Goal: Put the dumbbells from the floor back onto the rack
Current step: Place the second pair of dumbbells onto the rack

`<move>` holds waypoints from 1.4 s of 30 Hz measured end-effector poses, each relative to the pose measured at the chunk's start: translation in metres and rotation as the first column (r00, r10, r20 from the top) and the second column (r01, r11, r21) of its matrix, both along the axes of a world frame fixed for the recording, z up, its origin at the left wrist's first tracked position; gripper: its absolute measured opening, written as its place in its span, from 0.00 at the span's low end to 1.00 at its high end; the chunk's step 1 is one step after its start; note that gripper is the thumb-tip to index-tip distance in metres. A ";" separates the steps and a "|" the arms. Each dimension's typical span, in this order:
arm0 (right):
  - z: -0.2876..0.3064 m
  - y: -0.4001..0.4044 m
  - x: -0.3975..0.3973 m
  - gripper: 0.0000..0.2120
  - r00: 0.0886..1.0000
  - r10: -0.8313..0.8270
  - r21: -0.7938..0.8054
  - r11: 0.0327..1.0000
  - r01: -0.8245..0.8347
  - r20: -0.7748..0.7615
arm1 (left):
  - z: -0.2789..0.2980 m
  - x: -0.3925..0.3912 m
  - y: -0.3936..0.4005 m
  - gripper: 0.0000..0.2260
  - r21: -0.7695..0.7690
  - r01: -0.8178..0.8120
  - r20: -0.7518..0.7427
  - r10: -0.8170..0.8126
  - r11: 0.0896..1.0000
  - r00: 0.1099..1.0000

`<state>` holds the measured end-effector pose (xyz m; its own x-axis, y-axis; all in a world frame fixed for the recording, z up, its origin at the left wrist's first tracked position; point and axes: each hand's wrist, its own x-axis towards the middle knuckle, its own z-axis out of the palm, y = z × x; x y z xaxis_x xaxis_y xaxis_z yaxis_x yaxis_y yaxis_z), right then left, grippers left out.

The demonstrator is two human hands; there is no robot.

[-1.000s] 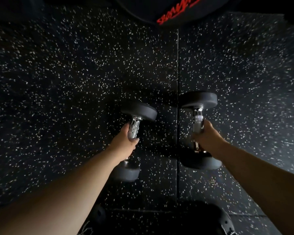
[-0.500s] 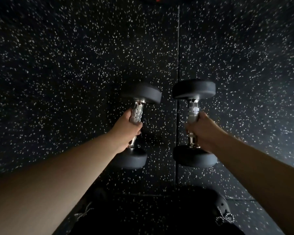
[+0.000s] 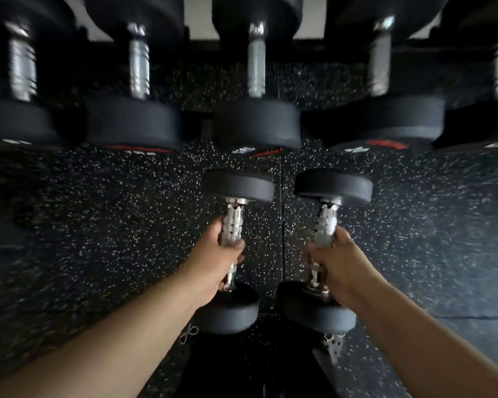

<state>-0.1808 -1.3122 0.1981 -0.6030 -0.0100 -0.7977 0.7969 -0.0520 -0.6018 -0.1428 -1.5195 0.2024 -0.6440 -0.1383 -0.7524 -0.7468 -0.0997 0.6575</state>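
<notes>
Above the black rubber floor flecked with white [image 3: 104, 239]: left hand [image 3: 213, 262] clamped round the knurled chrome grip of a black round-headed dumbbell [image 3: 236, 248] — right hand [image 3: 339, 268] wrapped likewise round its twin [image 3: 328, 248]. Both held aloft, side by side, apart, just below a blurred row of larger black dumbbells [image 3: 256, 122] racked ahead.
</notes>
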 end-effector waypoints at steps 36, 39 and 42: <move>0.428 -0.060 -0.230 0.10 0.927 0.213 0.105 0.976 -0.189 -0.310 | 0.425 -0.221 -0.070 0.22 -0.052 -0.147 -0.254 0.130 0.988 0.959; 0.431 -0.088 -0.261 0.10 0.929 0.154 0.073 0.988 -0.137 -0.337 | 0.422 -0.250 -0.093 0.20 -0.081 -0.124 -0.251 0.101 0.989 0.963; 0.432 -0.108 -0.292 0.10 0.932 0.129 0.053 0.992 -0.118 -0.338 | 0.421 -0.275 -0.113 0.22 -0.063 -0.109 -0.220 0.093 0.992 0.971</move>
<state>-0.4729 -1.4200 0.6298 -0.8337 -0.0798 -0.5465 0.5435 0.0567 -0.8375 -0.4179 -1.6321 0.6237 -0.7703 -0.2609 -0.5818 -0.5743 -0.1124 0.8109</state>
